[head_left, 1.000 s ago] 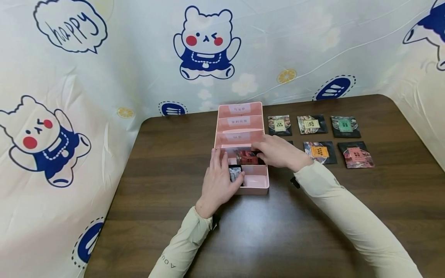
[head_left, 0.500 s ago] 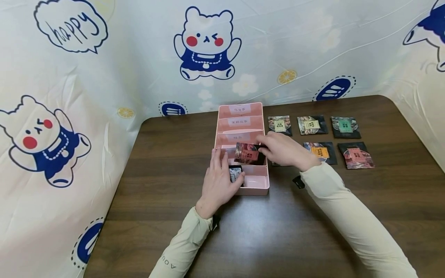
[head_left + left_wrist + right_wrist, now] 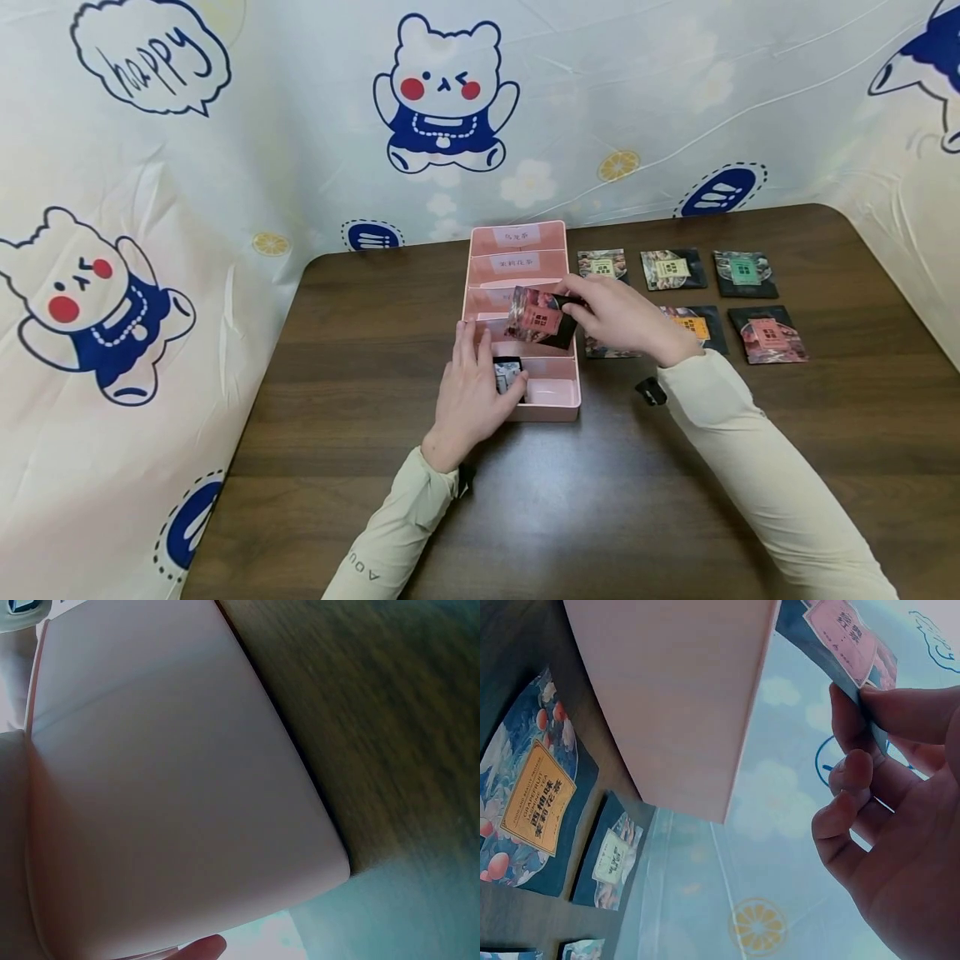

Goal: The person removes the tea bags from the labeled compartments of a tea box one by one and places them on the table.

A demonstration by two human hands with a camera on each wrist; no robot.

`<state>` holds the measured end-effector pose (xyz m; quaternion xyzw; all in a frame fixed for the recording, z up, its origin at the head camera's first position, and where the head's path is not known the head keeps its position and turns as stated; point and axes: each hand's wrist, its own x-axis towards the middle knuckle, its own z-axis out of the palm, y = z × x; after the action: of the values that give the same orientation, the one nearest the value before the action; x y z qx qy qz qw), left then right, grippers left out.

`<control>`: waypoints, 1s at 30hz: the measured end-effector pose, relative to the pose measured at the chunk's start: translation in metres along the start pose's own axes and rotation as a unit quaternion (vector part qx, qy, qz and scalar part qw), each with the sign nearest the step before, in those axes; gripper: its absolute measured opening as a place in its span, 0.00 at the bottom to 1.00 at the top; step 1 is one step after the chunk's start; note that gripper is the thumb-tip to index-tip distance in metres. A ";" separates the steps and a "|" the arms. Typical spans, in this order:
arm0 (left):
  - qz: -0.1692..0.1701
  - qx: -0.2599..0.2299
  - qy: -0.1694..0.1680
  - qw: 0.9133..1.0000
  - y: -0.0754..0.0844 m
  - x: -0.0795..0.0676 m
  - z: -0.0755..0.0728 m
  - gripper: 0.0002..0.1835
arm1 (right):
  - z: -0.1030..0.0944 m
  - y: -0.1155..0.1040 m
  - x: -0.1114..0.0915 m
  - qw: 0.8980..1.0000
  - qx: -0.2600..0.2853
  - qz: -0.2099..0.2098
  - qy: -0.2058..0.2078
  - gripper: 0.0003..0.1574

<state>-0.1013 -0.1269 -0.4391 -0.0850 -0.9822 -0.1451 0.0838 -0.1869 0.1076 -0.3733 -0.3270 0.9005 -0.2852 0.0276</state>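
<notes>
A long pink divided box [image 3: 551, 412] stands on the table, paper labels in its far compartments. My right hand [image 3: 626, 318] pinches the dark edge of a tea sachet [image 3: 538, 318] with a pinkish-red label, tilted above the box's middle. In the right wrist view, thumb and fingers grip that sachet [image 3: 847, 634] by its edge. My left hand [image 3: 468, 396] rests with mostly straight fingers along the box's left rim, its thumb over the nearest compartment. Beside that thumb, a blue-and-white sachet [image 3: 507, 372] sits in the compartment, partly hidden. The left wrist view shows the box's outer wall [image 3: 180, 772].
Several sachets lie to the box's right, including a green-labelled one [image 3: 746, 272], a red-labelled one [image 3: 768, 335] and an orange-labelled one [image 3: 692, 327]. Another sachet [image 3: 611, 348] is partly under my right hand. A printed cloth [image 3: 315, 108] hangs behind the dark wooden table [image 3: 360, 350].
My right hand has lifted the red-labelled sachet up out of the box's fourth compartment from the back and shifted slightly right. The left hand has stayed in place.
</notes>
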 end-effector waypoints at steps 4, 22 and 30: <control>-0.002 -0.001 -0.003 1.000 0.000 0.000 0.000 0.44 | -0.003 0.001 -0.002 1.000 0.009 -0.003 0.019 0.14; 0.000 -0.002 -0.002 1.000 0.000 0.000 0.000 0.44 | -0.018 0.009 -0.016 0.998 0.045 0.035 0.036 0.17; 0.004 -0.001 0.001 1.000 0.000 0.000 0.000 0.43 | -0.026 0.018 -0.027 0.997 0.038 0.054 0.031 0.19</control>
<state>-0.1011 -0.1268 -0.4389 -0.0891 -0.9816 -0.1454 0.0853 -0.1821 0.1484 -0.3648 -0.2679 0.9057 -0.3273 0.0270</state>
